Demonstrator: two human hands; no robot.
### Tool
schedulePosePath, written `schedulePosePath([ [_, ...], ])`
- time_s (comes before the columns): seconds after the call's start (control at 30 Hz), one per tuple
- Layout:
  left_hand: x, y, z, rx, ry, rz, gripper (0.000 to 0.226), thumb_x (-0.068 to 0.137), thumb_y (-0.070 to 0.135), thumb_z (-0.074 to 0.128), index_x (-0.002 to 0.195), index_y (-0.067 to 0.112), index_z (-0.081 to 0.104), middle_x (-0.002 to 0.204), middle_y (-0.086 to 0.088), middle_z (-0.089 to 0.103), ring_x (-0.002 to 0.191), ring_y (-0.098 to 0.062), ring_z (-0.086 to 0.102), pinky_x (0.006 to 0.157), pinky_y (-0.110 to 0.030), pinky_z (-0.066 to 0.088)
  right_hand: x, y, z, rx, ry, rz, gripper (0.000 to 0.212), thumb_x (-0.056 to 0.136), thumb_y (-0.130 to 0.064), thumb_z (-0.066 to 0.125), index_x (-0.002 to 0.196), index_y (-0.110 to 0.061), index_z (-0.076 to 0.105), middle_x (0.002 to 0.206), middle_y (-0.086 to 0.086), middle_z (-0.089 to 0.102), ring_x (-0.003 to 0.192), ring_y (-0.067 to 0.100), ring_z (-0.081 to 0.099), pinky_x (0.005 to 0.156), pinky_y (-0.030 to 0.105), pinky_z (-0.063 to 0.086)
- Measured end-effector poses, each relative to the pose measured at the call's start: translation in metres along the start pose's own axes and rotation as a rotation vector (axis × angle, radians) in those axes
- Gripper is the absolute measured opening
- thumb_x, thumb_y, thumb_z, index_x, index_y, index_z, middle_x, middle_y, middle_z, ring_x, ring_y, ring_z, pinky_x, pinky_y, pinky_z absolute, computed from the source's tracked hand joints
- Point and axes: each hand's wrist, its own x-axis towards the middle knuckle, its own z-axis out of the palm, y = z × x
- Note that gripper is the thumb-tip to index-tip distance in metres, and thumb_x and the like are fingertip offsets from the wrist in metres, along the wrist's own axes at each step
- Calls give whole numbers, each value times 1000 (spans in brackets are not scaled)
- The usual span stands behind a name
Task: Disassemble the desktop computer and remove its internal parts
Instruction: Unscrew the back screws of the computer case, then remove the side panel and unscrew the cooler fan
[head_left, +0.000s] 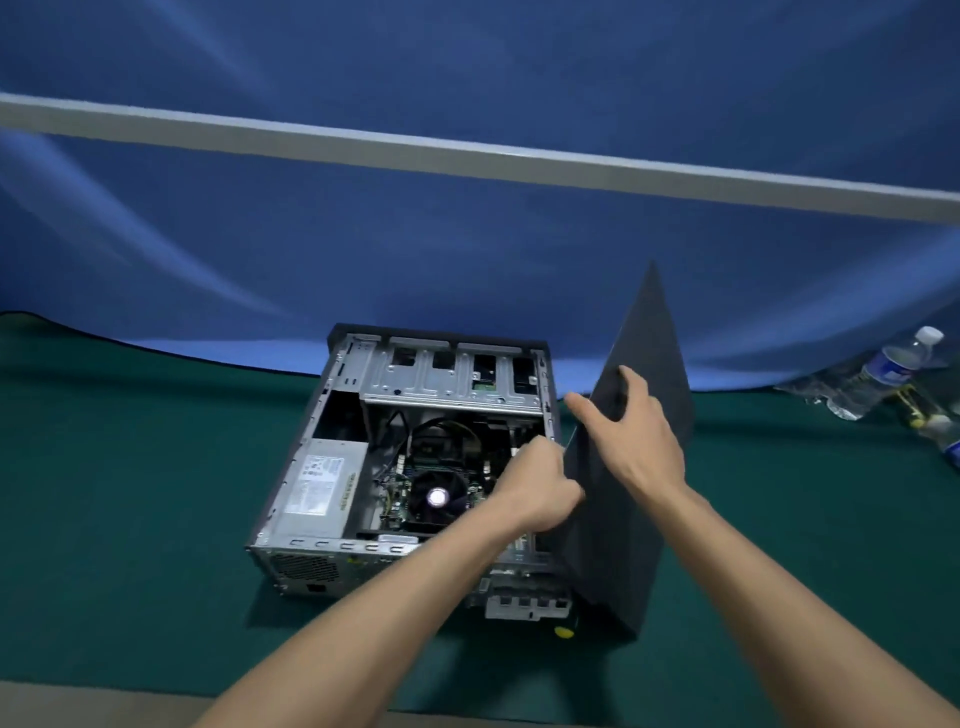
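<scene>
Across the lower half of the frame a green mat (130, 467) carries the desktop computer (405, 467), lying on its side at centre with its open face up. Right of it the dark side panel (639, 519) stands tilted on its lower edge, long axis running from the lower centre up toward the middle right. Both hands grip this panel's near edge: the right hand (634, 436) higher, fingers curled over the rim, the left hand (540, 488) lower and closer to the case, pinching the same edge. Setting the panel aside looks like a move rightward, away from the case. Inside, the power supply (317, 488) bears a label too blurred to read, beside the round cooler fan (436, 499). Water bottles (883, 374) lie at the far right, their print illegible.
</scene>
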Motion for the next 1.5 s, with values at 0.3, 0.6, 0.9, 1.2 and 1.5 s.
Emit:
schedulePosePath([
  [0.3,63,14,55,-17,-150,-73,20,83,5,55,64,4,49,64,-12,51,59,-20,47,57,-30,35,67,52,2,-121,-47,19,75,74,-36,58,145,-25,37,119,7,65,108,33,58,82,35,44],
  [0.6,91,-9,41,-252,29,-229,36,94,11,31,73,4,59,56,-7,64,39,-17,52,38,-19,38,55,115,8,-341,-269,-116,73,65,-41,60,137,-39,46,127,-1,62,111,29,60,88,30,47],
  [0.9,116,-51,84,602,484,-13,30,86,25,49,59,20,36,55,1,52,53,-23,44,50,-29,24,41,158,66,-635,-511,-228,77,80,-45,60,146,-22,28,142,9,41,121,30,49,89,35,45],
  [1.2,121,-61,89,523,573,8,35,79,19,57,54,22,33,49,6,39,45,-20,35,50,-27,25,67,177,115,-754,-543,-94,76,90,-26,58,150,-14,15,153,20,20,135,42,29,91,42,50],
  [1.5,123,-67,90,499,563,-6,44,77,18,58,50,25,24,42,11,29,40,-3,27,44,-18,16,84,188,123,-851,-552,-58,71,93,-12,47,151,-8,7,153,28,15,133,50,30,89,41,52],
])
